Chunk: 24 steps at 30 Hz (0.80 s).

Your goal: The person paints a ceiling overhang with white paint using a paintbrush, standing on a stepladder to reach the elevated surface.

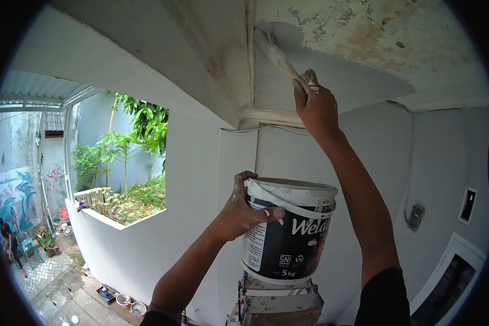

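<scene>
My right hand [318, 103] is raised to the ceiling, its fingers wrapped round the handle of a paintbrush [279, 58]. The bristles meet the ceiling [331, 79] along the trim, where fresh grey paint borders a stained, peeling patch. Below, my left hand [250, 209] grips the rim and side of a black and white paint bucket [288, 239] marked 5 kg. The bucket is upright over the top of a stepladder [282, 304]; its contents are hidden by the rim. White paint specks dot both hands.
A wall opening [127, 163] on the left looks onto plants. Far below, paint pots [130, 305] and a tray [106, 294] lie on the floor. A person [8, 242] is at the far left near a green stool [30, 250]. Thin cables [277, 128] run under the ceiling.
</scene>
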Available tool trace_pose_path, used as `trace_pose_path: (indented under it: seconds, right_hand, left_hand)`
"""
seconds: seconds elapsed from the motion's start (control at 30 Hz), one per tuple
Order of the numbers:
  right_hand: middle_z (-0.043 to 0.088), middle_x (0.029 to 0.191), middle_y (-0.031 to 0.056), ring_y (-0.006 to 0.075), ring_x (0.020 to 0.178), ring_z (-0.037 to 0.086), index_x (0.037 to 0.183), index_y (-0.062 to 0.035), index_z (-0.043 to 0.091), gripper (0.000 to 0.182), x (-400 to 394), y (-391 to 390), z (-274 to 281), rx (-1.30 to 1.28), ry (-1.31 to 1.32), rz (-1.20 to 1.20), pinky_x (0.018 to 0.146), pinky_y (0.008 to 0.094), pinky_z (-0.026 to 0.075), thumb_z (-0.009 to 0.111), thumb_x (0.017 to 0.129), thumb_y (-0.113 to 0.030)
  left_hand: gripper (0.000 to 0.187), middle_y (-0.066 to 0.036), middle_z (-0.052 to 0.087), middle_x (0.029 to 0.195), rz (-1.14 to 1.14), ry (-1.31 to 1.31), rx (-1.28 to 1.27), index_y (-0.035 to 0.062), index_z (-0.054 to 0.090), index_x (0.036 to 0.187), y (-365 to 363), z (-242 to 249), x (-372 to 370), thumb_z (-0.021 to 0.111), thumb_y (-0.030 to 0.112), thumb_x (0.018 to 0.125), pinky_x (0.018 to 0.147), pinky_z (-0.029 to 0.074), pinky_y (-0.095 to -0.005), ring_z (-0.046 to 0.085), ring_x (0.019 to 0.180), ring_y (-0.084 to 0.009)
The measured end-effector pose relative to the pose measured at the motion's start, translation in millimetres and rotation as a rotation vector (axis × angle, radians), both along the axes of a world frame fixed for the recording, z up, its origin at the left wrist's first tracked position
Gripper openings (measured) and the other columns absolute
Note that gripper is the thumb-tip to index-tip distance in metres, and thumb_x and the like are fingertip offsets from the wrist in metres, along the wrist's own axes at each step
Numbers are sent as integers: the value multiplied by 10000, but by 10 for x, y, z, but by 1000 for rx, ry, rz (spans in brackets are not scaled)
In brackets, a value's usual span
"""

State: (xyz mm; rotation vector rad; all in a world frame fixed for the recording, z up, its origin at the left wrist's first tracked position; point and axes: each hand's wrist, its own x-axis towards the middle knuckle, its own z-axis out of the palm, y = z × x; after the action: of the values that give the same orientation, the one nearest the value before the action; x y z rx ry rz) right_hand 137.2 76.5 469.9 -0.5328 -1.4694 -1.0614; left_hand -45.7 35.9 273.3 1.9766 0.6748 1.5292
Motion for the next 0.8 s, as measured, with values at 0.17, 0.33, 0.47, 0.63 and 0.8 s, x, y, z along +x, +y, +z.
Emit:
trace_pose_path:
  seconds: [0.17,0.33,0.47,0.63,0.8]
  right_hand:
    - [627,649,141,341,609,662,1093,-38,528,218,7,377,16,-15,3,-80,579,446,526,569,988,-224]
    - [632,659,147,351,635,667,1119,-55,518,231,93,618,47,-60,-1,-126,611,462,529,546,994,-247]
    - [667,732,197,374,681,685,1103,-19,553,236,132,495,19,-159,32,-137,620,455,539,576,982,-221]
    - [661,706,177,352,649,685,1068,-21,572,222,275,-40,2,-73,43,47,592,427,533,592,976,-223]
    - [641,681,159,324,594,666,1036,-9,606,207,878,-319,-14,163,148,37,541,391,515,607,974,-206]
  left_hand:
    - [1330,-342,511,1231,-8,-27,-13,-67,177,1390,28,-35,24,913,616,518,1067,449,-452,557,1200,-445]
    - [1332,-340,502,1238,54,-19,-15,-64,177,1388,13,-82,-9,909,629,518,1070,447,-457,543,1214,-444]
    - [1289,-331,502,1235,119,3,13,-55,168,1386,49,-161,-54,911,592,555,1071,444,-449,536,1221,-434]
    - [1231,-332,505,1232,76,-22,-3,-51,159,1385,-7,-184,-56,917,513,596,1059,450,-438,545,1207,-421]
    - [1245,-331,503,1248,16,-67,-49,-49,144,1389,-35,-253,-66,926,492,586,1061,453,-451,548,1206,-425]
